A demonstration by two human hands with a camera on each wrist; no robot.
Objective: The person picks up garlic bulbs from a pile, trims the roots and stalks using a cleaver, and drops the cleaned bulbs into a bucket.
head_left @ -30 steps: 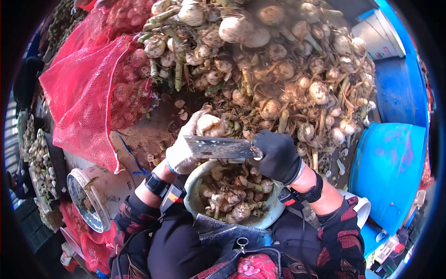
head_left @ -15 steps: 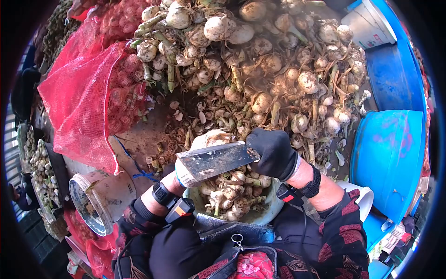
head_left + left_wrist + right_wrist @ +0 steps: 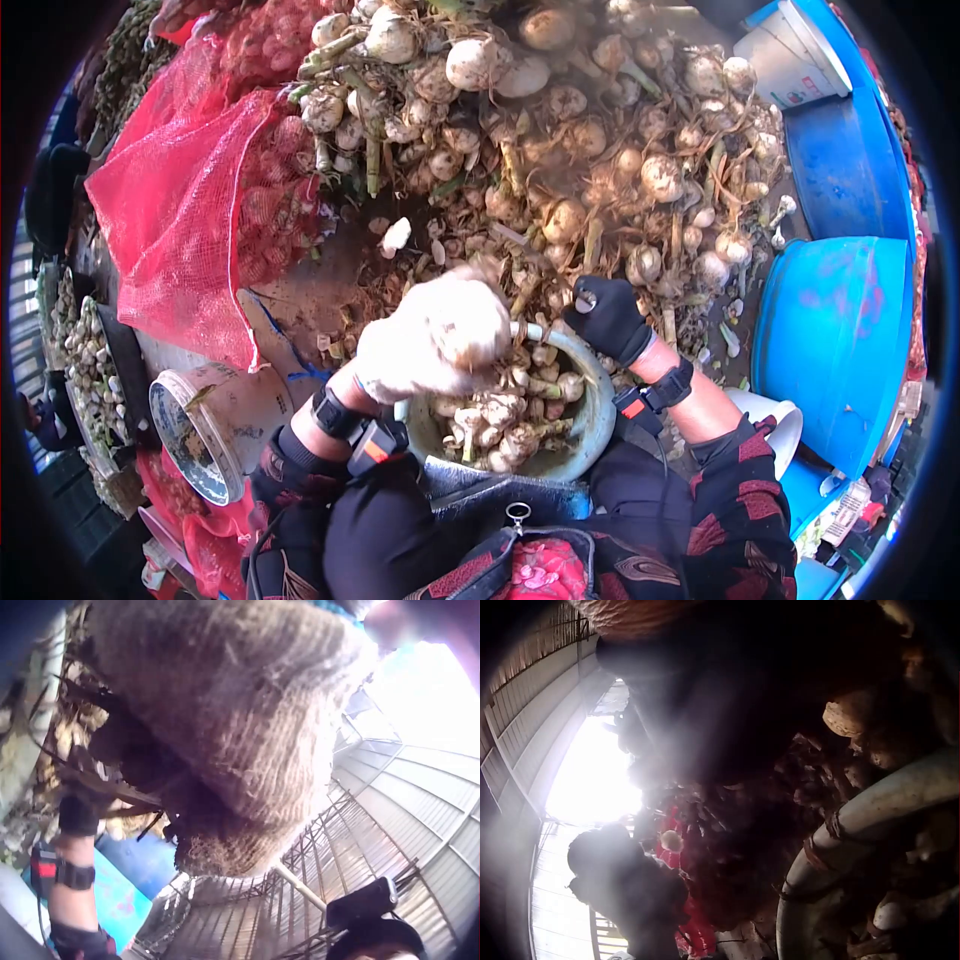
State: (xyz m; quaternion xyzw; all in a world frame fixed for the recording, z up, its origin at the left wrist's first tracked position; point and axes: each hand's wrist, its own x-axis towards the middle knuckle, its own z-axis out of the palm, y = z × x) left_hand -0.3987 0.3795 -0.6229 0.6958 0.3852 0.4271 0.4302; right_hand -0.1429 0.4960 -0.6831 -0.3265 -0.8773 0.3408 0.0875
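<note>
My left hand (image 3: 415, 350), in a white knit glove, grips a large garlic bulb (image 3: 468, 325) above the bowl's left side; both blur in the head view. The glove (image 3: 232, 712) fills much of the left wrist view. My right hand (image 3: 608, 322), black-gloved, is curled in a fist at the bowl's upper right. A small grey end of the knife (image 3: 585, 301) shows at the fist; its broad blade face is not visible. Stemmed bulbs lie in the round bowl (image 3: 600, 405), whose rim (image 3: 855, 817) crosses the right wrist view.
A heap of garlic with stalks (image 3: 600, 160) spreads beyond the bowl. Red mesh sacks (image 3: 185, 220) lie at left, above a tipped white bucket (image 3: 245, 410). Blue tubs (image 3: 835, 350) and a white pail (image 3: 775, 430) stand at right. A pale piece (image 3: 397, 235) lies by the heap.
The knife's broad blade, earlier across the bulb and left glove, is now out of sight. My right fist has moved right and slightly down, away from the left hand. The pale piece has appeared.
</note>
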